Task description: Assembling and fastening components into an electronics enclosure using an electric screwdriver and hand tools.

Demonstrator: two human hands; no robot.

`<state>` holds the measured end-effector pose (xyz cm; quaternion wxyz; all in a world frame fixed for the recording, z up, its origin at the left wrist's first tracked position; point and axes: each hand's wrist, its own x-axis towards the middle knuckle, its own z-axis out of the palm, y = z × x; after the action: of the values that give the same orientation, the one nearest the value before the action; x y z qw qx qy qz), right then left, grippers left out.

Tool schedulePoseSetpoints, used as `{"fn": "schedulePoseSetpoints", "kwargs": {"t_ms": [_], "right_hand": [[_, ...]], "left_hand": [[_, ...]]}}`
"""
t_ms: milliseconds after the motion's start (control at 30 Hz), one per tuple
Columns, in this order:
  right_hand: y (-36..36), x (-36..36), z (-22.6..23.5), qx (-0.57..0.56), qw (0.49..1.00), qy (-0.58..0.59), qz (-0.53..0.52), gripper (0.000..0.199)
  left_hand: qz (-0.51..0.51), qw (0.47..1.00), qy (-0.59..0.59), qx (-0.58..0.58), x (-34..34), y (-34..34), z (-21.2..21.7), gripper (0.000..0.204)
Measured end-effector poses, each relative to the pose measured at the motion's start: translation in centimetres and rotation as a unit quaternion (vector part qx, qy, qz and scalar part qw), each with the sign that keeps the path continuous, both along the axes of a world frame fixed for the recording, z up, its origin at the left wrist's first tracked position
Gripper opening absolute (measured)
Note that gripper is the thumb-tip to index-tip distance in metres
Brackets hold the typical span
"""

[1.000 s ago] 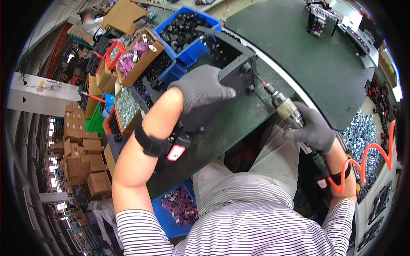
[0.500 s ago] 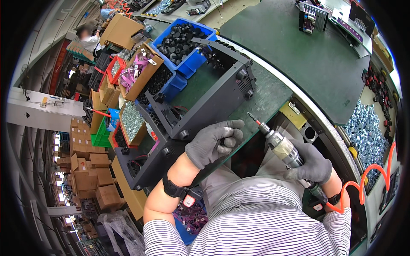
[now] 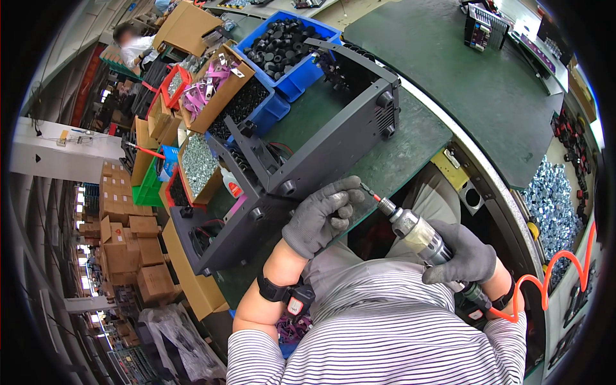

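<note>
My right hand (image 3: 465, 253), in a grey glove, is wrapped around a pneumatic screwdriver (image 3: 420, 237) whose bit points up and to the left. My left hand (image 3: 323, 217), gloved too, has its fingers curled, with the fingertips right at the end of the bit. Anything small between those fingers is hidden. Just beyond my left hand, two dark grey metal housings (image 3: 340, 135) with round black feet stand on the green bench top (image 3: 410, 131). Their open sides show some wires inside.
Behind the housings are a blue bin of black rubber feet (image 3: 282, 48), a carton of purple parts (image 3: 208, 90) and a box of small screws (image 3: 200, 163). An orange coiled hose (image 3: 544, 289) runs off right, near a heap of shiny metal parts (image 3: 548, 199). Another person (image 3: 135, 48) is far left.
The left fingertips and the screwdriver bit have come together. My right hand has shifted slightly left with the tool. The housings sit a little further right and higher in the picture.
</note>
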<state>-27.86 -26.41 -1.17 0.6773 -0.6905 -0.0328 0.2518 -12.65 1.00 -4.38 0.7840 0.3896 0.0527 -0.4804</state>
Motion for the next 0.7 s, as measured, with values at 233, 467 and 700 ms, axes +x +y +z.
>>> {"fn": "schedulePoseSetpoints", "kwargs": {"t_ms": [233, 467, 700], "right_hand": [[1.1, 0.0, -0.7, 0.004, 1.0, 0.008, 0.021, 0.074], [1.3, 0.1, -1.6, 0.027, 0.999, -0.022, 0.023, 0.077], [0.7, 0.1, -2.0, 0.049, 0.998, -0.009, 0.028, 0.074]], "left_hand": [[0.0, 0.999, -0.036, -0.013, -0.6, 0.0, -0.5, 0.04], [0.003, 0.993, -0.107, 0.057, -1.5, -1.0, 1.1, 0.039], [0.008, 0.977, -0.155, 0.146, -1.8, -2.4, 2.0, 0.035]]}}
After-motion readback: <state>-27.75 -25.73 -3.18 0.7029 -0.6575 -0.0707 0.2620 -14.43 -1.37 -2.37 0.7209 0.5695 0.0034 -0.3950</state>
